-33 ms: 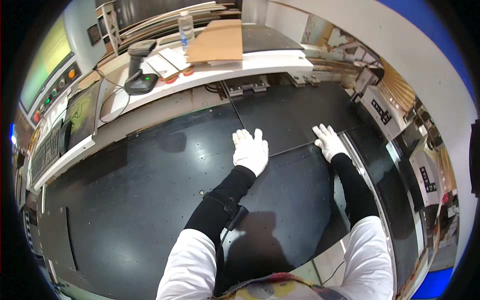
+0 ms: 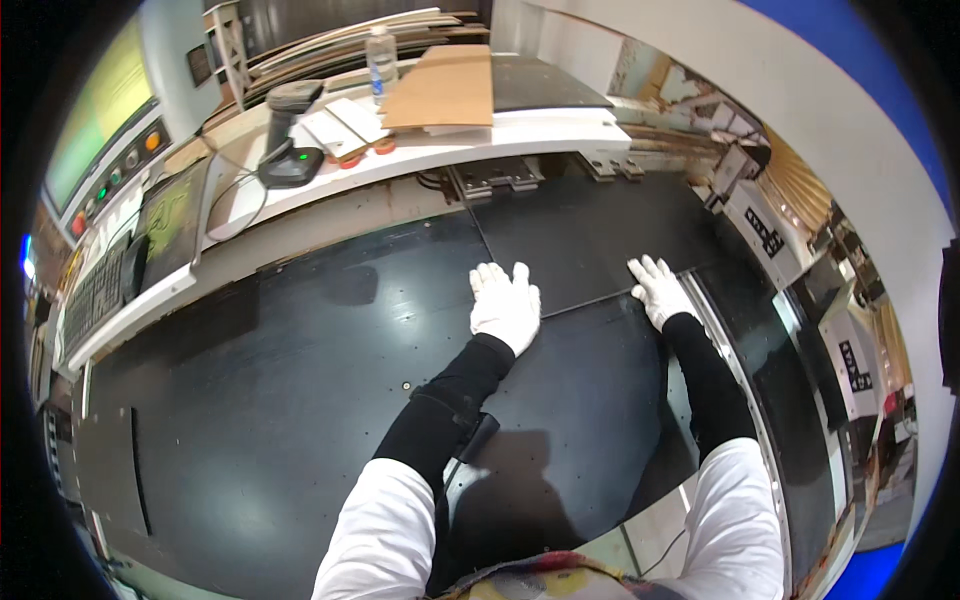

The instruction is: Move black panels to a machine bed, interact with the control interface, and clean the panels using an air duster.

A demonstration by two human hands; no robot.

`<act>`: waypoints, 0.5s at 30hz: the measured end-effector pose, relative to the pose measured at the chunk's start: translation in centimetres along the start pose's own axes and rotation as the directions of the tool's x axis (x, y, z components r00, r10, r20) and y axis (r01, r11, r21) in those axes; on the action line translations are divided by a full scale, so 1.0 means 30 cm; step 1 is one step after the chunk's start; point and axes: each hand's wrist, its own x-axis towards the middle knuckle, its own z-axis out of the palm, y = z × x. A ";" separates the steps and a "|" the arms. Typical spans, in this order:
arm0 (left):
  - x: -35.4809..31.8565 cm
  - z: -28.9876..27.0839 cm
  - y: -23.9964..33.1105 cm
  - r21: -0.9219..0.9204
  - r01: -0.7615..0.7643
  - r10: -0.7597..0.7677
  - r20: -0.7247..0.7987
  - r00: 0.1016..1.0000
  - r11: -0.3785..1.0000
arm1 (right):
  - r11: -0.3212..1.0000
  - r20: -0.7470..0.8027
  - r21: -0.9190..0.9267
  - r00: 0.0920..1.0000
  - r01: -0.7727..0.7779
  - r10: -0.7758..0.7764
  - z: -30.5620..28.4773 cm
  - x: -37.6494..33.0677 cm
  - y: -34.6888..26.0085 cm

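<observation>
A flat dark panel (image 2: 590, 230) lies on the black, perforated worktable (image 2: 290, 400), its far edge near metal clamps. At the panel's near left corner rests my left hand (image 2: 505, 308), in a white glove, with the fingers stretched out flat over the corner. Farther right, my right hand (image 2: 660, 290), gloved the same way, lies with spread fingers on the panel's near edge, beside a metal rail. Neither hand is wrapped round anything. The fingers cover parts of the panel's edge.
Metal clamps (image 2: 495, 178) line the table's far side. Behind stands a white shelf with a handheld scanner (image 2: 290, 135), a plastic bottle (image 2: 381, 62) and a brown board (image 2: 440, 88). A keyboard (image 2: 98, 300) sits at left; machine units (image 2: 755, 232) stand at right.
The whole picture has shifted slightly downward. Both hands keep their places on the panel's edge.
</observation>
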 end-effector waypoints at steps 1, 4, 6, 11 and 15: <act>0.015 -0.006 -0.017 -0.054 0.072 -0.069 0.057 0.996 0.996 | 0.999 -0.055 -0.012 0.998 0.037 -0.037 0.008 0.016 -0.036; -0.026 -0.137 -0.038 0.073 -0.077 0.065 0.155 0.986 0.994 | 0.993 -0.104 0.029 0.988 -0.113 0.115 -0.001 -0.016 -0.200; -0.070 -0.259 0.013 0.135 -0.093 0.062 0.218 0.974 0.986 | 0.901 -0.053 0.289 0.934 -0.324 0.353 -0.019 -0.112 -0.280; -0.422 -0.314 0.005 -0.158 -0.030 0.051 0.131 0.990 0.987 | 0.977 -0.081 0.167 0.985 -0.134 0.150 -0.039 -0.452 -0.385; -0.799 -0.398 -0.023 -0.251 -0.028 0.053 0.095 0.994 0.968 | 0.959 -0.278 -0.085 0.918 0.269 -0.282 -0.036 -0.690 -0.491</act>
